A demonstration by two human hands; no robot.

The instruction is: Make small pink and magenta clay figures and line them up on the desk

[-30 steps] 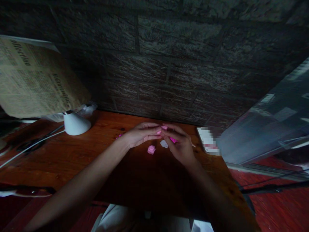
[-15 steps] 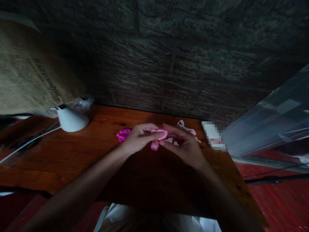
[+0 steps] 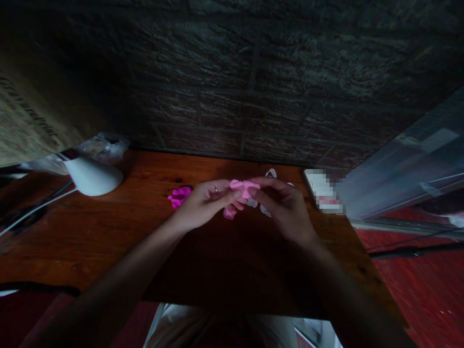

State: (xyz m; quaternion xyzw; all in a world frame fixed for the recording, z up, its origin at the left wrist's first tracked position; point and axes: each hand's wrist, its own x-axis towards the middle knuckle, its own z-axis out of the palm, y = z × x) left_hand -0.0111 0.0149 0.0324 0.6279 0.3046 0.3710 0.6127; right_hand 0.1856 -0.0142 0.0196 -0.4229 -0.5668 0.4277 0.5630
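Pink lobed material (image 3: 245, 187) was pinched by the left hand (image 3: 203, 203) and right hand (image 3: 292, 212). Dark brickwork (image 3: 217, 113) rose behind the wooden bench (image 3: 108, 232).

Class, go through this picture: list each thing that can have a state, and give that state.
Left hand: pinching the light pink piece
Right hand: pinching it too
Light pink piece: held, bent
Magenta piece: lying, crumpled
Lamp: upright; lit or not, unclear
Clear plastic: crumpled
White flat object: lying flat, partly pixelated
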